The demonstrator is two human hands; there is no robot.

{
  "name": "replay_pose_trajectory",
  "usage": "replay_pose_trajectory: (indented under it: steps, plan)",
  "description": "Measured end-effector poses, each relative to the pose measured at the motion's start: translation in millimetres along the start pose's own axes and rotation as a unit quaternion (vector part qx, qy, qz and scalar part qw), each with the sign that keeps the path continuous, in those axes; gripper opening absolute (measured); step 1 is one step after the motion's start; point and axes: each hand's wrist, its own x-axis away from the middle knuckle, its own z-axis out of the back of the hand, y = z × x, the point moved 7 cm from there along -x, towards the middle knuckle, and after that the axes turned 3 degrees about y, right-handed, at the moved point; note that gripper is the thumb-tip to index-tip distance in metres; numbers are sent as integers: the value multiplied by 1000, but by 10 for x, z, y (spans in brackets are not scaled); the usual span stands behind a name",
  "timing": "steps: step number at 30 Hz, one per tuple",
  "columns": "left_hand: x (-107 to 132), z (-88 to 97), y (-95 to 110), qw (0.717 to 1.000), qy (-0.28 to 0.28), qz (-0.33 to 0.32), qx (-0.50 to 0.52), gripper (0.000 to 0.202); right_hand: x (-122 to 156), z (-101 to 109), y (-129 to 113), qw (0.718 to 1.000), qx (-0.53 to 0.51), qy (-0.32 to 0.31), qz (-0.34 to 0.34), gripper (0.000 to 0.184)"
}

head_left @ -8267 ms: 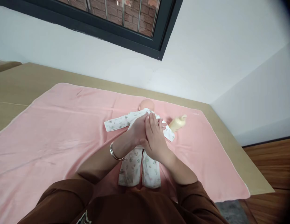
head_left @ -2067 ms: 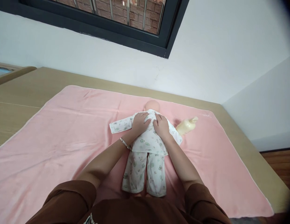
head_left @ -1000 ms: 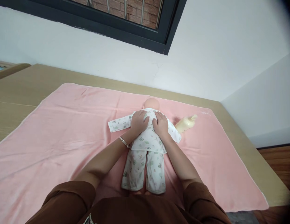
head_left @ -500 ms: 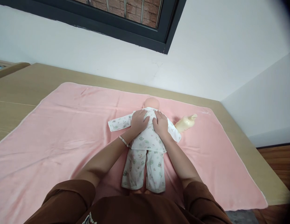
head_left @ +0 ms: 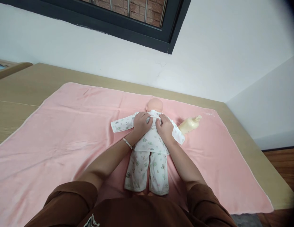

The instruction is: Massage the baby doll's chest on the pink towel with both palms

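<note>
A baby doll in a white printed shirt and matching trousers lies stretched out, its head away from me and no face showing. My left hand is on the left of its upper body, fingers curled into the shirt cloth. On the other side my right hand mirrors it, thumb and fingers bent around a fold of the shirt. The fingertips are partly hidden. A silver bangle circles my left wrist.
The doll lies on a pink blanket spread over a wooden table. A cream-coloured pump bottle lies on its side near the doll's right-hand sleeve. Behind the table are a white wall and a dark-framed window.
My hands lay flatter on the doll's upper body before; now their fingers are more curled and the shirt is bunched between them. The doll and bottle have stayed in place.
</note>
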Motion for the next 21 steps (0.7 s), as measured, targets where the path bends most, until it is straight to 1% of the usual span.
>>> replay_pose_trajectory:
  steps: [3,6,10,16,21]
  plan:
    - [-14,-38,-20,1000,-17,9,-8,19,-53,-54,9,999,6,-45,5,40]
    - [-26,-93,-67,999,-34,23,-3,26,-80,-91,22,997,5,-70,8,42]
    - [-31,-125,-109,999,-39,32,9,28,-81,-83,17,997,-4,-70,7,42]
    - [-24,-107,-104,998,-40,41,13,28,-78,-50,-15,997,-10,-71,7,42]
    - [-22,-93,-105,998,-27,47,5,30,-51,-3,-49,998,25,-63,-9,41]
